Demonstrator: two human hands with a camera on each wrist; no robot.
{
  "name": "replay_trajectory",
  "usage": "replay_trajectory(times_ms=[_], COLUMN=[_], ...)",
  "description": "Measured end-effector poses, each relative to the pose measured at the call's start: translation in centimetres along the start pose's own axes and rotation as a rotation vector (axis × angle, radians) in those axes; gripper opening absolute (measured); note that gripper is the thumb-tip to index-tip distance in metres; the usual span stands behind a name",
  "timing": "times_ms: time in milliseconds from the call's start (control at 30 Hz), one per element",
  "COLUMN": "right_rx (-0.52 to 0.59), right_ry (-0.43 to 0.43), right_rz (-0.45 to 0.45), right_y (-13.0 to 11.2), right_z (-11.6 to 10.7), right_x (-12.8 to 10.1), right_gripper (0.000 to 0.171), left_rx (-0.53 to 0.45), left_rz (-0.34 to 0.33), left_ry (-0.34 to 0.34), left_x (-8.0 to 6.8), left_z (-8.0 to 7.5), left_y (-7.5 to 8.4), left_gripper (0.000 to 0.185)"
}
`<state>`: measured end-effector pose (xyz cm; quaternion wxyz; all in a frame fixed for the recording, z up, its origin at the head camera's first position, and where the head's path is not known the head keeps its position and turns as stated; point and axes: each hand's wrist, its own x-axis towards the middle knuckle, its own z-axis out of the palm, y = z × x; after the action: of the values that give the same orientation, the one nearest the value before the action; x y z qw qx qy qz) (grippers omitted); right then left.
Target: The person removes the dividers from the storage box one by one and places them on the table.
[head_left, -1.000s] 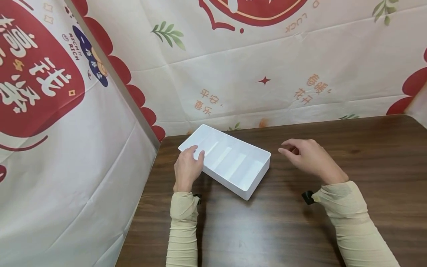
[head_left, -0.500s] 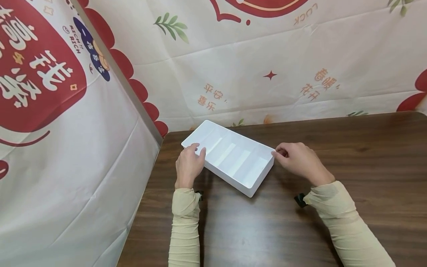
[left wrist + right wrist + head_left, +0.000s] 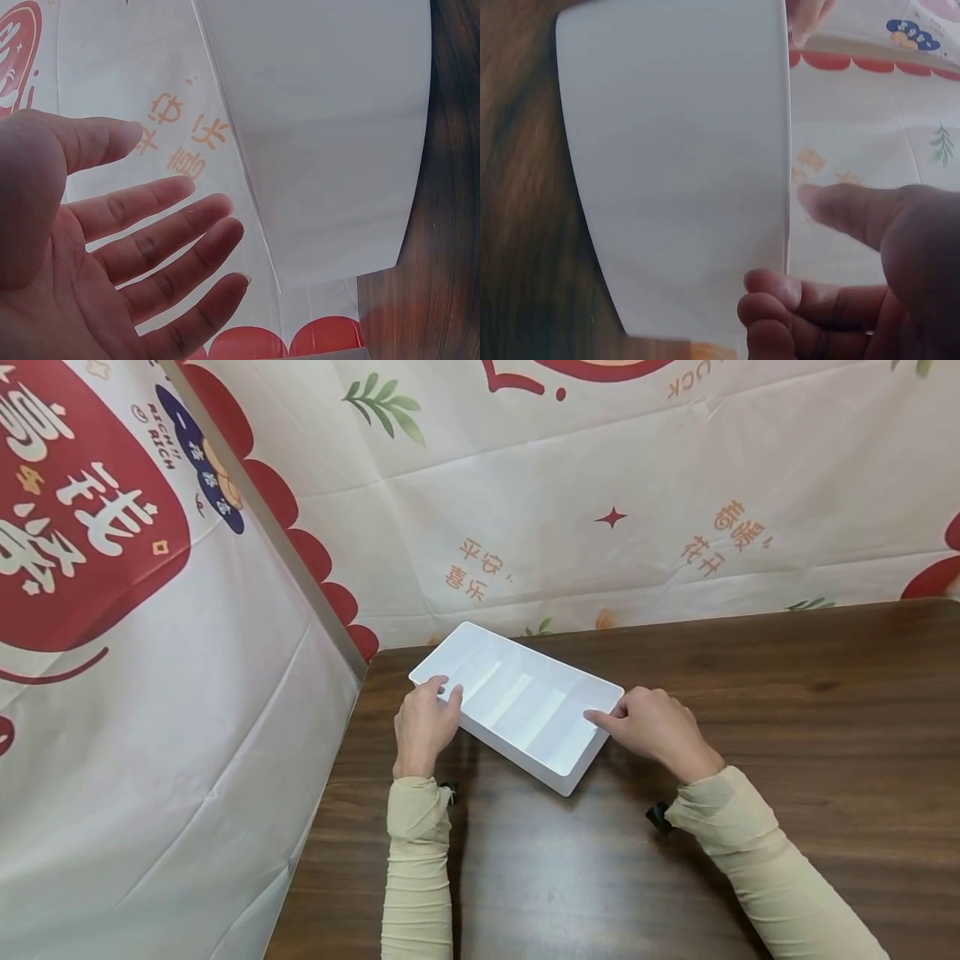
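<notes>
A white tray with shallow dividers lies at an angle on the dark wooden table, near its back left corner. My left hand rests on the rim at the tray's near left end. In the left wrist view that left hand has straight, spread fingers beside the tray's wall. My right hand holds the right end, one finger lying over the rim. The right wrist view shows the right hand with one digit above the edge and curled fingers against the outer wall.
A printed cloth backdrop hangs right behind the table. A second cloth panel closes off the left side, with a metal post at the corner. Bare tabletop stretches to the right and toward me.
My right hand moved left from above the table to the tray's right end and took hold of its rim. The left hand stayed on the left end.
</notes>
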<state>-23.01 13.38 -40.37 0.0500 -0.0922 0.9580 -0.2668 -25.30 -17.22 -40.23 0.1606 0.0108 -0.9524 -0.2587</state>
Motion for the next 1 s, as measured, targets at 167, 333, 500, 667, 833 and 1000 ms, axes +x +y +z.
replay_trajectory(times_ms=[167,333,500,667,833,1000], right_rx=[0.026,0.013,0.014,0.01,0.011,0.033], right_ry=[-0.054,-0.037,-0.037,-0.045,-0.063,-0.081], right_rz=[0.066,0.072,0.087,0.099,0.107,0.113], right_y=[-0.5,-0.3,0.2,0.9,1.5,2.1], right_z=[0.5,0.7,0.5,0.1,-0.5,-1.2], right_x=[0.1,0.2,0.3,0.4,0.4,0.4], right_gripper=[0.044,0.035,0.034,0.034,0.033,0.034], left_rx=[-0.003,-0.002,0.004,0.013,0.006,-0.006], left_rz=[-0.003,0.011,0.008,0.0,0.008,0.01], left_ry=[0.003,-0.002,0.004,0.001,-0.001,-0.001], left_x=[0.0,0.0,-0.1,-0.2,-0.2,-0.1], left_z=[-0.1,-0.1,-0.1,0.0,0.0,0.0], left_y=[0.0,0.2,0.2,0.2,0.2,0.3], left_gripper=[0.037,0.038,0.037,0.036,0.036,0.037])
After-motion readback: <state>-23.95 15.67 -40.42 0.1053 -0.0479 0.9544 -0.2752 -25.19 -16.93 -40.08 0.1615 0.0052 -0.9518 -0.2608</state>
